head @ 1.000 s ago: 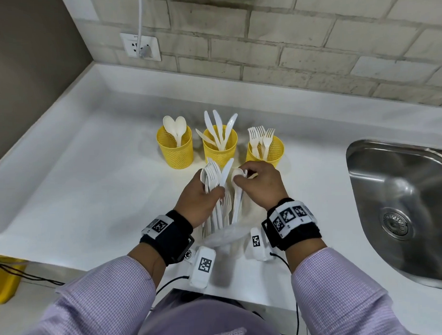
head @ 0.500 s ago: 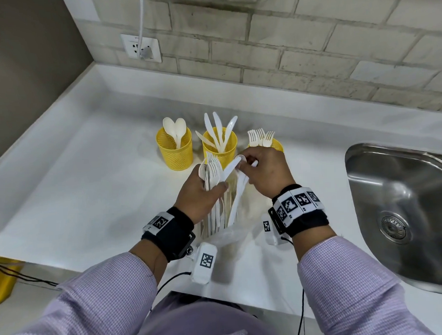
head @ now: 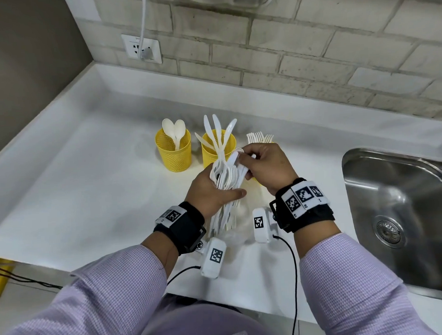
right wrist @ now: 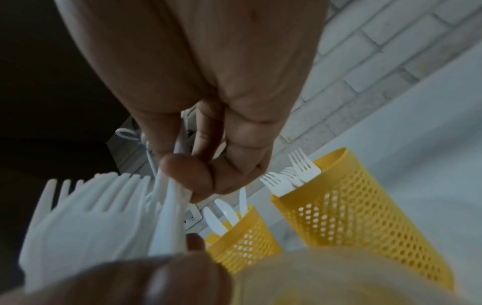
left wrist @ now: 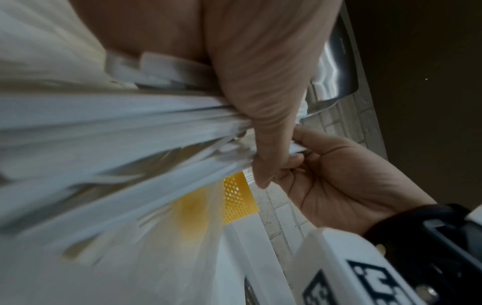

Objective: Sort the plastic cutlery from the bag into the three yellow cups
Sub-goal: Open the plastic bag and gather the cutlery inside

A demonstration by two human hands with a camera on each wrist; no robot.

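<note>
Three yellow mesh cups stand in a row: the spoon cup, the knife cup and the fork cup, of which only the forks show behind my right hand. My left hand grips a bundle of white cutlery in a clear bag, held just in front of the cups. My right hand pinches one white piece at the bundle's top; its kind is unclear. In the right wrist view the thumb and fingers squeeze that piece beside the bundle's forks.
The white counter is bounded by a raised ledge and a brick wall behind. A steel sink lies to the right. A wall socket with a plugged cable sits at the back left. Wrist camera cables hang over the front edge.
Both hands have lifted the bundle and carried it closer to the cups. My right hand has moved up and back with the pinched piece and now hides most of the fork cup.
</note>
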